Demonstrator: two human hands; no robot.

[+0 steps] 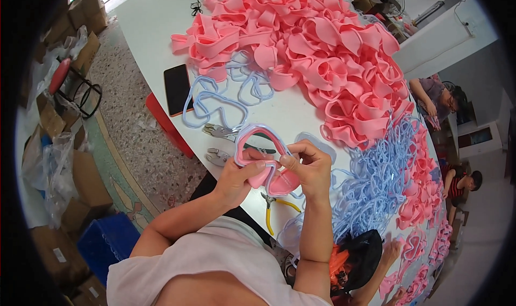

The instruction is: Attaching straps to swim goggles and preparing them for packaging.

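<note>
Assembly in hand: left hand (239, 174) and right hand (309, 169) both grip a pink goggle gasket (269, 169) above the white table (290, 112), seating its pale-blue frame (258, 128); next likely requires pressing the rim round.

bare white table (293, 115) lies open just beyond the two raised hands, between the loose blue rims (215, 99) and the pink strap pile (322, 53). pliers (220, 129) and yellow-handled cutters (274, 206) lie beside the hands. blue rim heap (376, 182) blocks the right; black phone (177, 88) sits at the left edge.
</note>
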